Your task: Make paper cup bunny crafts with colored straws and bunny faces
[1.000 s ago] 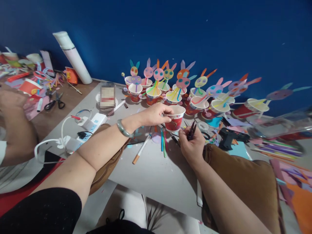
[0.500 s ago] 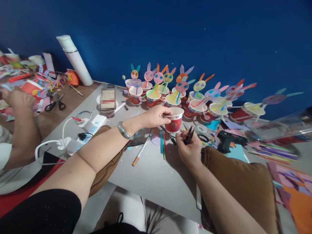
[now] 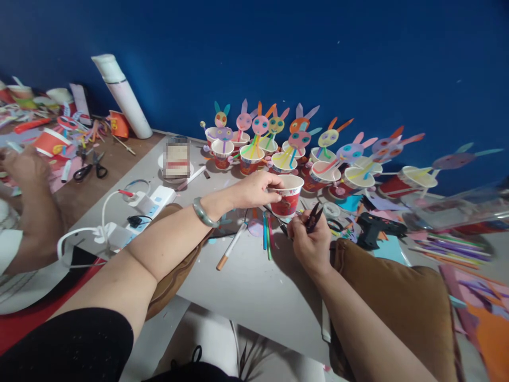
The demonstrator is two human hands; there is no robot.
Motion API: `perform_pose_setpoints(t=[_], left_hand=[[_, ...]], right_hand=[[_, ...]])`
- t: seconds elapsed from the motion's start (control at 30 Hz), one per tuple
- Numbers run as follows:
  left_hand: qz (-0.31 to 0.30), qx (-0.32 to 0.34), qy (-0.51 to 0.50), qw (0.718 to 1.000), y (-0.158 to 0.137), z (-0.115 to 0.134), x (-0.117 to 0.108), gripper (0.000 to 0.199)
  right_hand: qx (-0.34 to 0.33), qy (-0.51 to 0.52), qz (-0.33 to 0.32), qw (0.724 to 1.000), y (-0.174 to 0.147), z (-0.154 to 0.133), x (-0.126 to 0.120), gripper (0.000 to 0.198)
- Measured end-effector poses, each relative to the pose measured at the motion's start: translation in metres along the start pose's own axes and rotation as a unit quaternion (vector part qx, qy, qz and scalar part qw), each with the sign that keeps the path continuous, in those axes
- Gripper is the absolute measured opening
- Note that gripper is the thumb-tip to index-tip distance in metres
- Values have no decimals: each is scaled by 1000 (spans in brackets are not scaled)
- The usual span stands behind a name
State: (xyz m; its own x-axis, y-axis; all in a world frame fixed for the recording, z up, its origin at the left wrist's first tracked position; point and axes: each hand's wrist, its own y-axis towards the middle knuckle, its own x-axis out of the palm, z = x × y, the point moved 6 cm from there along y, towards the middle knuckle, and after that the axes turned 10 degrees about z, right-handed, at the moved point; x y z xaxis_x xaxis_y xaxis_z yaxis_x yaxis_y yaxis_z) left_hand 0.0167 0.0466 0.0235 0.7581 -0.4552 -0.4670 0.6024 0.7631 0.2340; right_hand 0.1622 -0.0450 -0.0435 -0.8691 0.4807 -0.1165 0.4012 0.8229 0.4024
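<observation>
A red paper cup with a white rim (image 3: 286, 204) stands upright in front of me. My left hand (image 3: 254, 190), a bangle on its wrist, pinches the left side of its rim, thumb outside and fingers over the edge. Just below and right of the cup, my right hand (image 3: 312, 244) is closed round dark scissors (image 3: 315, 215) with the blades pointing up. The scissors' handles are hidden in my palm. Below the cup lie several coloured pens (image 3: 266, 233) and a white marker with a brown end (image 3: 231, 246).
Behind, several red cups (image 3: 250, 164) carry paper rabbit figures. On the right are a black glue gun (image 3: 379, 231), a brown cushion (image 3: 393, 302) and paper scraps. To the left stand a power strip (image 3: 161, 204) with cables and a white bottle (image 3: 125, 95). A co-worker's hand (image 3: 29, 164) is at far left.
The view has shifted slightly. Both my hands keep their holds on the cup and scissors, with the scissor blades turned a little. The co-worker's hand has moved slightly.
</observation>
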Motion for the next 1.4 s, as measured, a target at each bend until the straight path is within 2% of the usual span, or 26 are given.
perform_pose_setpoints(t=[0.2,0.37,0.5,0.67,0.8,0.9,0.97,1.03,1.13,1.27,1.4], left_hand=[[3,0,-9,1000,0,-1,1,10],[7,-3,-4,1000,0,1,-1,9],[6,-1,-6,1000,0,3,-1,11],[16,-12,0,1000,-1,1,-2,12],[20,-29,-15,999,-1,0,-1,16],[28,-36,-41,998,-1,-1,-1,8],[30,-36,-72,996,0,1,-2,3],[33,-36,-106,993,0,2,-2,4],[40,-48,-154,986,0,3,-3,5],[15,-76,-224,972,0,4,1,5],[42,-78,-189,978,1,3,-2,3]], right_hand=[[26,31,-14,999,0,-3,3,25],[15,26,-14,999,0,-6,2,18],[15,8,-3,1000,0,-5,-2,25],[42,59,-48,996,-4,-1,2,44],[71,77,-65,992,-6,-3,7,50],[45,30,-39,998,-3,-7,5,46],[17,-24,3,1000,-1,-11,-1,40],[15,-45,42,998,1,-12,-6,39],[47,-6,74,996,4,-7,-11,49],[74,43,83,993,7,2,-13,58],[73,71,106,989,8,3,-18,56]])
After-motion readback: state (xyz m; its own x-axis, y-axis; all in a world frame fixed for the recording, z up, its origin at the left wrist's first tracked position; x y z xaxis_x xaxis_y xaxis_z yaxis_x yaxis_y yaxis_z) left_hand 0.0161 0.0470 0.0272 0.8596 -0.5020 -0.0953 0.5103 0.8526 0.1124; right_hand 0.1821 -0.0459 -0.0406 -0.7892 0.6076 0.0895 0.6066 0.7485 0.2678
